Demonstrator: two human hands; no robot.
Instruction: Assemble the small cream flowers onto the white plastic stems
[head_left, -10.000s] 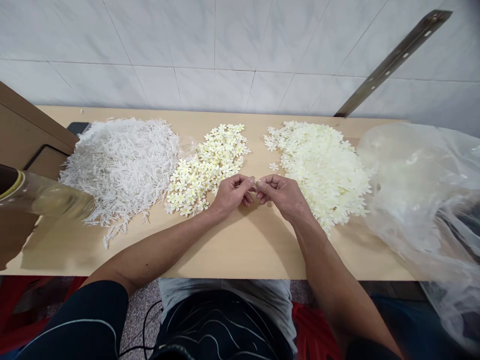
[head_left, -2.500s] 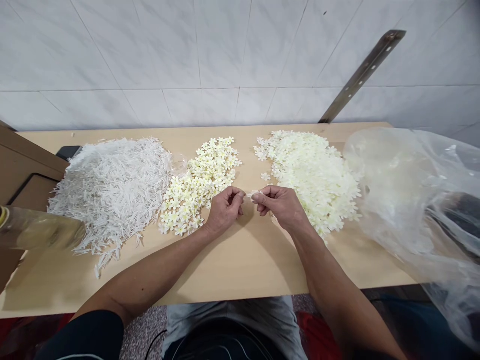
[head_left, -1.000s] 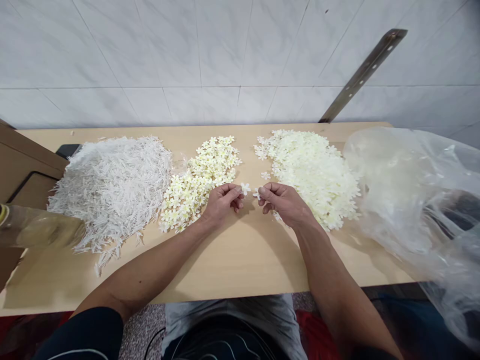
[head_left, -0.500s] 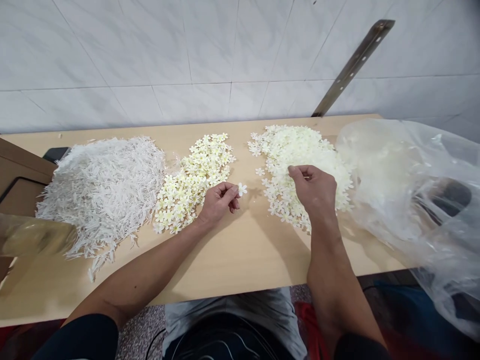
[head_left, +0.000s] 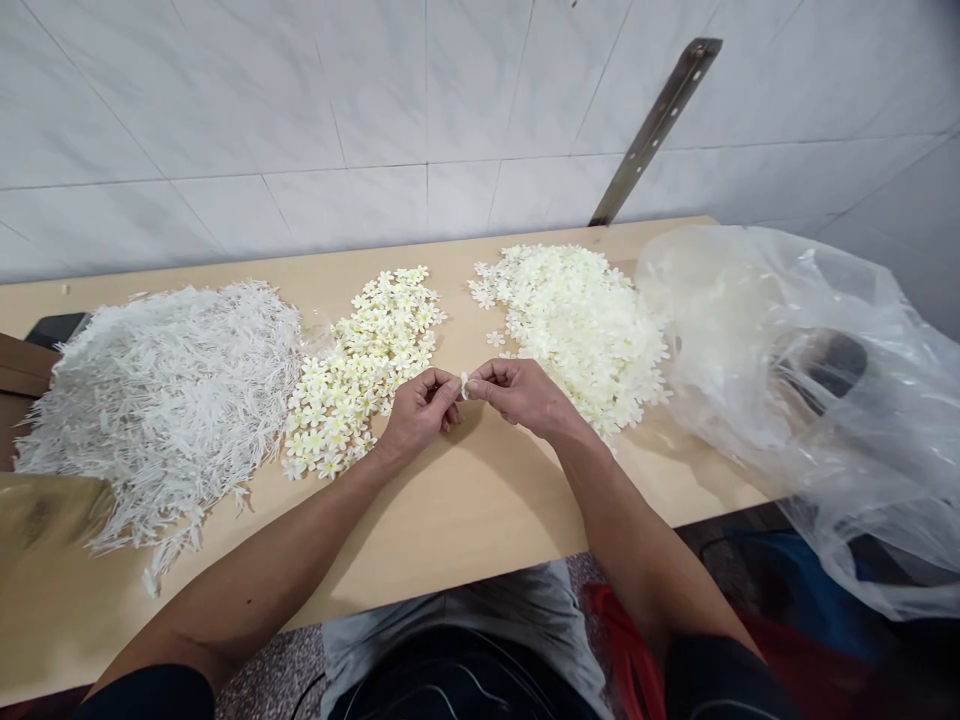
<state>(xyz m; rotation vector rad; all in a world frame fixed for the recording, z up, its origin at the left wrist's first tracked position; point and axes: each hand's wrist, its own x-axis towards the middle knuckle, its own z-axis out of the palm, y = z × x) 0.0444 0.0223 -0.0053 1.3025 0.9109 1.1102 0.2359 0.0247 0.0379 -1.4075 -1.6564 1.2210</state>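
Note:
My left hand [head_left: 421, 410] and my right hand [head_left: 517, 392] meet in front of the piles, fingertips nearly touching. Between them a small white flower [head_left: 464, 386] is pinched by both hands. Left of my left hand lies a heap of flowers with yellow-green centres [head_left: 352, 370]. Behind and to the right of my right hand spreads a heap of pale cream flowers [head_left: 585, 320]. Farther left is a big pile of thin white stems [head_left: 180, 390].
The wooden table [head_left: 480, 500] stands against a tiled wall. A large clear plastic bag [head_left: 787, 340] covers its right end. A metal strip [head_left: 656, 130] leans on the wall. At the left edge are a cardboard box [head_left: 22, 375] and a yellowish roll [head_left: 52, 512].
My right hand has moved left from the cream flower heap to my left hand and now grips the flower there. The camera view has shifted slightly to the right.

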